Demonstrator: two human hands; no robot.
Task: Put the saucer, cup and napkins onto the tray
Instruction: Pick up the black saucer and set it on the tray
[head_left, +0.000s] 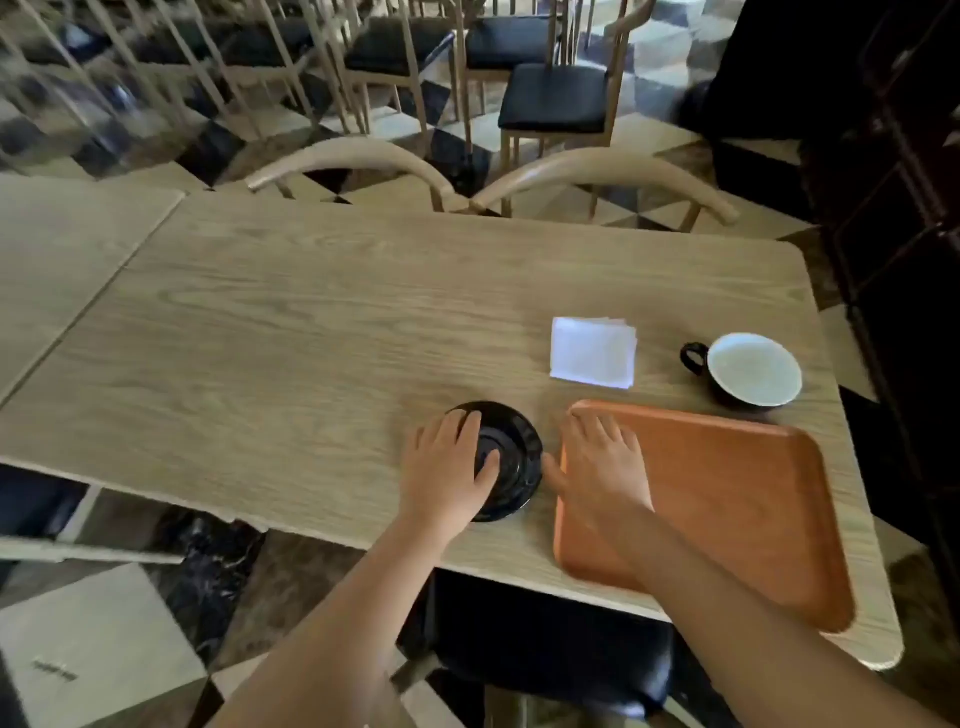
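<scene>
On the wooden worktop (291, 332), going from the left, the left hand (449, 470) lies over the black saucer (511, 457), covering its left part. Its fingers (470, 421) are spread across the far rim and the thumb presses near the saucer's centre; the saucer sits flat on the worktop near the front edge, and whether the hand truly grips it or only rests on it I cannot tell. Just right of the saucer is the orange tray (737, 499), lying flat at the worktop's front right corner with nothing on it but the right hand (602, 460). That hand lies palm down on the tray's left end, fingers loose and spread, holding nothing, the thumb reaching over the tray's left rim towards the saucer. Beyond the tray, the white napkins (592, 352) lie in a small stack on the worktop. To their right, near the worktop's right edge, stands the cup (753, 370), upright, black outside and white inside, its handle pointing left.
</scene>
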